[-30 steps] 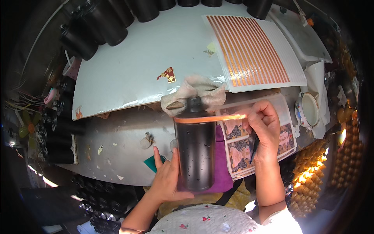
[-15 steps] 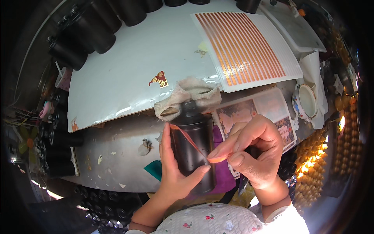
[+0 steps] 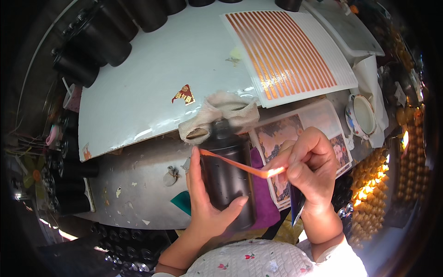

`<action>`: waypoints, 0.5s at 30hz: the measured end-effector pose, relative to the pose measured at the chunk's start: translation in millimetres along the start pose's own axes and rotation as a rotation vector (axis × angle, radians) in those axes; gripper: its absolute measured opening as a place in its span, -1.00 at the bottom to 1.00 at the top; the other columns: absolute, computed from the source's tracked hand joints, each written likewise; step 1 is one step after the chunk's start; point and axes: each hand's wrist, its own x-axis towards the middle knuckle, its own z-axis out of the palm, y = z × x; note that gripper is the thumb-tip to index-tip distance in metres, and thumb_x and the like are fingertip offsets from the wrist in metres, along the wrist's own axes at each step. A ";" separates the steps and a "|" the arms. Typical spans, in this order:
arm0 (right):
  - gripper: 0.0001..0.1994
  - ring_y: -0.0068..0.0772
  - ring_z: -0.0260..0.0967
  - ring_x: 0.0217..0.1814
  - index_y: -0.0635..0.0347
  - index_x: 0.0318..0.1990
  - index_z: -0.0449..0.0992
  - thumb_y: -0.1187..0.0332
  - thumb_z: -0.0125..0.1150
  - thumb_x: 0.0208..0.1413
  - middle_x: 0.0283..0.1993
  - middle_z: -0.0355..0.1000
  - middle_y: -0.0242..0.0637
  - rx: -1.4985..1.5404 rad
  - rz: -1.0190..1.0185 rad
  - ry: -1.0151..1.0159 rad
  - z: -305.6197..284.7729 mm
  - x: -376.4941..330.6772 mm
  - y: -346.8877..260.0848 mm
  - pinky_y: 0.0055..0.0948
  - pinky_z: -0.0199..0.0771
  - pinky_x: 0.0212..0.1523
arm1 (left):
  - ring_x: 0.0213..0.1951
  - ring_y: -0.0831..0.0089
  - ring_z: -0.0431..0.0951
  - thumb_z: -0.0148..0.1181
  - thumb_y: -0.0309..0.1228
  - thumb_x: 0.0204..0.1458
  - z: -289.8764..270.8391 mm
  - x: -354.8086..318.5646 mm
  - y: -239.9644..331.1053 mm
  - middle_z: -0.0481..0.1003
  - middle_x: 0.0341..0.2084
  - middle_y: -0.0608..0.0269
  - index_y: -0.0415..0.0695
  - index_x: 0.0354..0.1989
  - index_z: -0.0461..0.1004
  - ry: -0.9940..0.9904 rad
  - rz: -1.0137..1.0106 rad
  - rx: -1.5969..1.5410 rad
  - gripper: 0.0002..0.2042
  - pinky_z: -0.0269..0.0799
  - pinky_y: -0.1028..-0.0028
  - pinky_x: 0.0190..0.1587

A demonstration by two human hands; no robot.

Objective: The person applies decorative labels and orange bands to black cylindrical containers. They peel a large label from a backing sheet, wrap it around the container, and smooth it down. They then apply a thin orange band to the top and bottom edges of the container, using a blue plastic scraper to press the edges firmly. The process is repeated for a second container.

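A matte black bottle (image 3: 226,175) lies neck-away in front of me, its neck resting on a bunched beige cloth (image 3: 217,104). My left hand (image 3: 205,205) grips it from the left, thumb across its body and fingers along the side. From my left fingertips a thin orange-copper strip (image 3: 240,165) runs over the bottle's upper part. Its other end is pinched between thumb and fingers of my right hand (image 3: 309,168), held to the right of the bottle. The strip is lifted off the bottle there. Beneath the bottle shows a purple cloth (image 3: 265,198).
A sheet of copper-coloured strips (image 3: 286,55) lies on the white board (image 3: 152,69). Black bottles (image 3: 110,41) line its far left. An enamel mug (image 3: 361,116) stands right, beside picture sheets (image 3: 323,120). A teal piece (image 3: 181,201) lies left of my hand.
My right hand has moved slightly right and up, drawing the strip's end away from the bottle, so the strip now stretches farther to the right. My left hand stays on the bottle.
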 end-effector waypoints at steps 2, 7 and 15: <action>-0.88 -0.24 0.63 -0.09 0.32 -0.21 0.34 0.63 0.17 0.24 -0.21 0.61 0.08 0.013 -0.003 -0.038 6.6 1.8 -3.6 -0.39 0.62 0.00 | 0.27 0.12 0.20 0.49 -0.29 -0.14 -5.4 1.7 -2.3 0.15 0.25 -0.05 -0.32 0.52 -0.24 -0.020 0.052 0.123 0.15 0.07 0.16 0.35; -0.91 -0.43 0.60 -0.21 0.29 -0.22 0.37 0.57 0.18 0.25 -0.28 0.61 -0.04 -0.010 0.029 0.124 -1.1 8.8 2.1 -0.60 0.52 -0.24 | 0.18 0.12 0.22 0.49 -0.24 -0.14 -8.0 0.8 0.2 0.20 0.18 -0.05 -0.36 0.52 -0.24 -0.027 0.071 0.254 0.16 0.08 0.18 0.31; -0.85 -0.65 0.36 -0.44 0.18 -0.26 0.42 0.41 0.32 0.19 -0.40 0.54 -0.30 -0.044 0.157 0.352 -28.1 5.3 19.5 -0.68 0.29 -0.39 | -0.04 0.19 0.21 0.45 -0.21 -0.10 -9.3 -0.8 9.6 0.27 0.21 -0.15 -0.43 0.51 -0.25 -0.064 0.073 0.415 0.15 0.11 0.24 0.20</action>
